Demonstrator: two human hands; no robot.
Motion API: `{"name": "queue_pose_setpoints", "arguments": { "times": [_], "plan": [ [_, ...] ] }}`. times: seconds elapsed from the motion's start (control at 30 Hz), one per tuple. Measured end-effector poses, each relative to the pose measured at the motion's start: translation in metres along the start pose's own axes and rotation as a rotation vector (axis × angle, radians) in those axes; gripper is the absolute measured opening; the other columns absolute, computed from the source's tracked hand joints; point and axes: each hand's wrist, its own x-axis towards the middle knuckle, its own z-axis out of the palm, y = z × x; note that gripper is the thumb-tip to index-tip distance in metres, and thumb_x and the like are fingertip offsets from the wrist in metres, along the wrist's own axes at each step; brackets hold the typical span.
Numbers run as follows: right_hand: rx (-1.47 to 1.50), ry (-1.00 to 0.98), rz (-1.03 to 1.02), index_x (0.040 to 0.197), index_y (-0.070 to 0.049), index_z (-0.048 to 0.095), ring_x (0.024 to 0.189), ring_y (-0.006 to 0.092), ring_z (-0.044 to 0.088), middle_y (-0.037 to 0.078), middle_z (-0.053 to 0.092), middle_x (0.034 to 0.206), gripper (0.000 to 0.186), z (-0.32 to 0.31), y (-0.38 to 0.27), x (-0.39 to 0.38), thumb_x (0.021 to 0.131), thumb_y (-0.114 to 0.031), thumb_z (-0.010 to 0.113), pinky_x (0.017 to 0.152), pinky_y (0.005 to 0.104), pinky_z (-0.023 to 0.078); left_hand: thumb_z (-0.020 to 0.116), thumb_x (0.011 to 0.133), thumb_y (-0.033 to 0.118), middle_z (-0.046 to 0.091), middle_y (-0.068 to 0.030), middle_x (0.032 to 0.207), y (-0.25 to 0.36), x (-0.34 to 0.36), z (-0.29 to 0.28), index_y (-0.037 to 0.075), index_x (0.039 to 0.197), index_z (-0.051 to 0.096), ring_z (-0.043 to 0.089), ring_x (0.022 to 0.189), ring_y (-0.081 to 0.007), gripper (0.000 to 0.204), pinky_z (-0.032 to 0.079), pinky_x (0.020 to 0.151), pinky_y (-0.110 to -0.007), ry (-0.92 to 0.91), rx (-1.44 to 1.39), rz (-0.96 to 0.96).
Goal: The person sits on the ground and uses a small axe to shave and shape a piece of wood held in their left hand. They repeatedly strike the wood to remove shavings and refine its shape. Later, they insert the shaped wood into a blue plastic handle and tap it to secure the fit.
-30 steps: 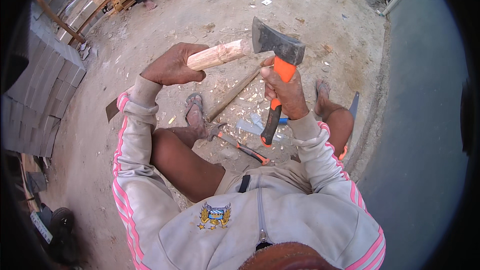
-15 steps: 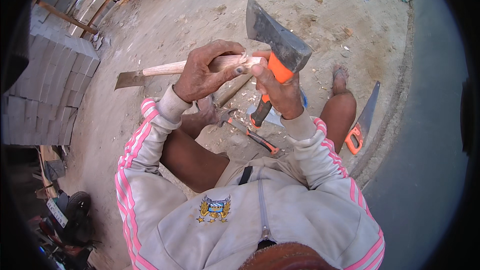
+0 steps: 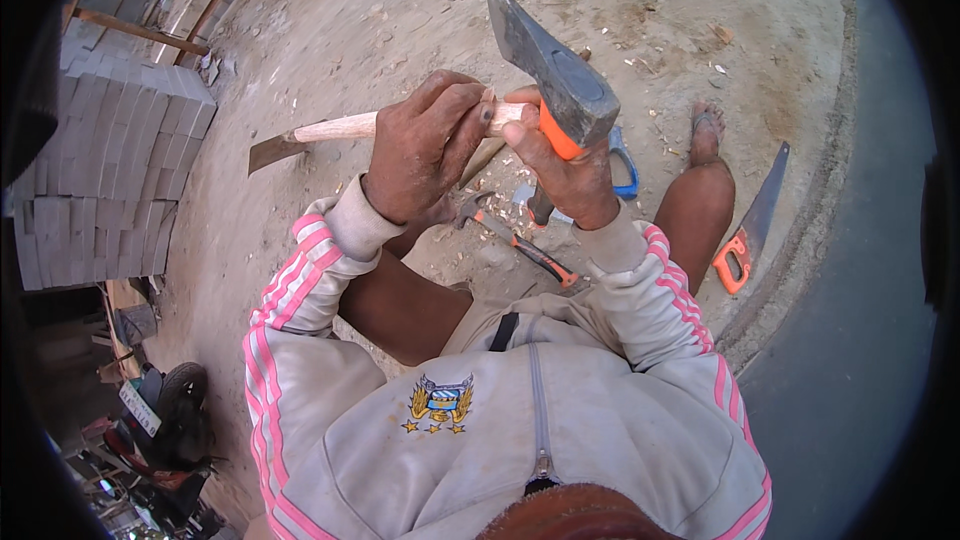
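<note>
My left hand [image 3: 425, 145] is closed around a pale, rough-cut wooden handle [image 3: 340, 128] above the ground. At its left end sits a flat dark metal blade [image 3: 275, 152]. My right hand [image 3: 568, 168] grips an axe [image 3: 555, 65] just under its head; the collar there is orange, and the head rises above my fingers. The same hand's thumb and forefinger pinch the free right end of the wooden handle, beside the axe head. Most of the axe's handle is hidden behind my right hand and wrist.
A claw hammer [image 3: 515, 243] lies between my legs among wood shavings. A blue-handled tool [image 3: 625, 165] is partly hidden behind my right hand. A handsaw [image 3: 752, 225] rests beyond my right knee. Grey blocks [image 3: 110, 155] are stacked at left, a motorbike [image 3: 165, 420] below them.
My left fingers have curled in more tightly around the wooden handle near its end. The axe head has tilted slightly, and the whole view has shifted a little.
</note>
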Motion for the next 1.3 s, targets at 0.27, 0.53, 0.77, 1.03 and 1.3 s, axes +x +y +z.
{"name": "queue_pose_setpoints", "arguments": {
  "times": [0.27, 0.53, 0.77, 1.03, 1.3],
  "plan": [
    [-0.145, -0.008, -0.201, 0.101, -0.001, 0.066, 0.085, 0.0115, 0.064, 0.01, 0.073, 0.106, 0.016, 0.002, 0.008, -0.004, 0.093, -0.012, 0.075, 0.077, 0.0308, 0.054, 0.071, 0.099, 0.032, 0.07, -0.0131, 0.11, -0.062, -0.018, -0.024, -0.002, 0.129, 0.061, 0.072, 0.106, -0.0223, 0.045, 0.057, 0.09, -0.036, 0.106, -0.353, -0.535],
    [0.009, 0.049, 0.12, 0.108, -0.002, 0.064, 0.083, 0.0074, 0.059, 0.007, 0.068, 0.104, 0.02, -0.006, 0.013, 0.006, 0.094, -0.013, 0.074, 0.075, 0.0273, 0.051, 0.086, 0.078, 0.045, 0.071, -0.0123, 0.113, -0.095, -0.059, -0.021, 0.018, 0.136, 0.058, 0.07, 0.1, -0.0362, 0.07, 0.056, 0.086, -0.044, -0.299, 0.11, -0.191],
    [-0.237, 0.16, -0.052, 0.108, -0.001, 0.057, 0.062, 0.0101, 0.055, 0.006, 0.061, 0.088, 0.02, -0.009, -0.035, 0.01, 0.098, -0.014, 0.07, 0.056, 0.0271, 0.049, 0.079, 0.081, 0.024, 0.068, -0.0099, 0.096, -0.116, -0.057, -0.01, 0.013, 0.112, 0.062, 0.069, 0.088, -0.0343, 0.037, 0.054, 0.075, -0.047, -0.192, 0.27, -0.209],
    [0.04, 0.095, -0.102, 0.119, -0.001, 0.05, 0.059, 0.0134, 0.057, 0.007, 0.06, 0.081, 0.025, 0.008, -0.098, -0.004, 0.106, -0.022, 0.057, 0.054, 0.0283, 0.049, 0.08, 0.078, 0.018, 0.068, -0.0107, 0.094, -0.112, -0.053, -0.022, 0.011, 0.107, 0.062, 0.069, 0.087, -0.0338, 0.035, 0.055, 0.072, -0.045, -0.006, 0.336, -0.229],
    [0.02, 0.049, -0.015, 0.114, -0.006, 0.049, 0.057, 0.0122, 0.056, 0.006, 0.058, 0.081, 0.019, 0.012, -0.089, 0.011, 0.107, -0.022, 0.056, 0.051, 0.0291, 0.049, 0.08, 0.078, 0.02, 0.067, -0.0103, 0.093, -0.109, -0.057, -0.025, 0.011, 0.108, 0.061, 0.069, 0.087, -0.0334, 0.036, 0.055, 0.073, -0.045, 0.023, 0.343, -0.216]
  ]
}}
